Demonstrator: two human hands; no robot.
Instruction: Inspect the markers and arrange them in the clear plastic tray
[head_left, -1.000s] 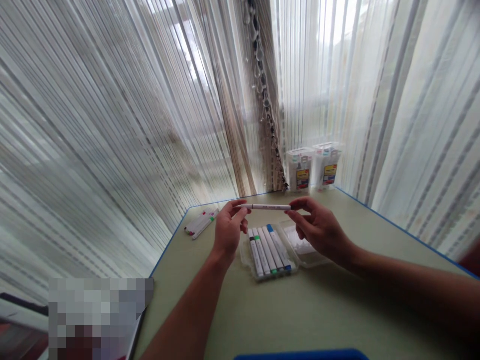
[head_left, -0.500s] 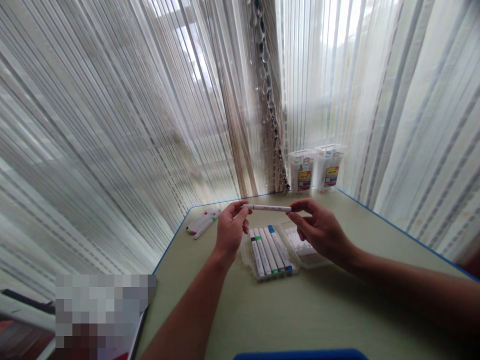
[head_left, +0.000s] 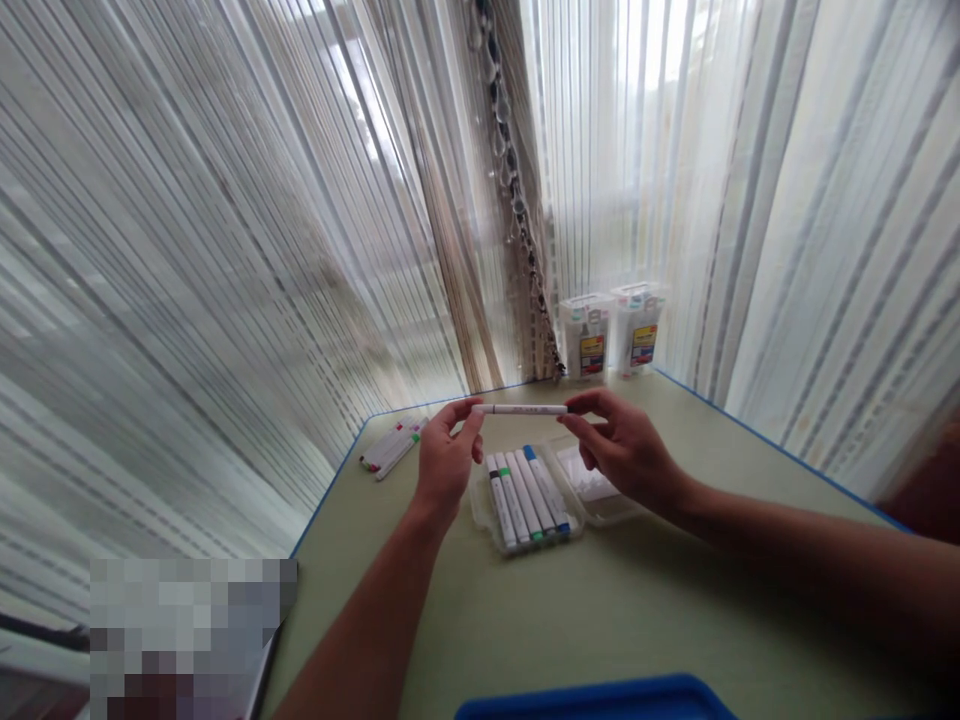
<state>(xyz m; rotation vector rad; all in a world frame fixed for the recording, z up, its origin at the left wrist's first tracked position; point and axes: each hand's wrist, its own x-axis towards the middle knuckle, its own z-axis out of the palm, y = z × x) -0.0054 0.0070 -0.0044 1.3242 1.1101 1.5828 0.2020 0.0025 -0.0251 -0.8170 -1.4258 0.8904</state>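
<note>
- The left hand (head_left: 444,455) pinches one end of a slim white marker (head_left: 529,409) between thumb and fingers.
- The right hand (head_left: 619,440) grips the marker's other, dark end with thumb and fingertips; the hands are apart, joined only by the marker, which lies nearly level between them (small print runs along its barrel, too small to read).
- Below the marker, an open clear plastic case (head_left: 504,549) rests on the table, its tray holding a row of white markers (head_left: 525,500) with black, green and blue markings.
- The case's lid (head_left: 600,510) is folded out to the right, partly behind the right hand.
- Left of the left hand, a loose group of white markers with coloured ends (head_left: 394,447) lies on the table.
- At the far edge, two clear marker cases (head_left: 586,340) stand upright side by side (each has a yellow, red and blue label).
- The pale green table (head_left: 480,630) has a blue edge, and a blue object (head_left: 592,697) shows at the bottom, cut off by the view.
- Behind everything hang striped sheer curtains (head_left: 262,250) and a beaded strand (head_left: 517,205).
</note>
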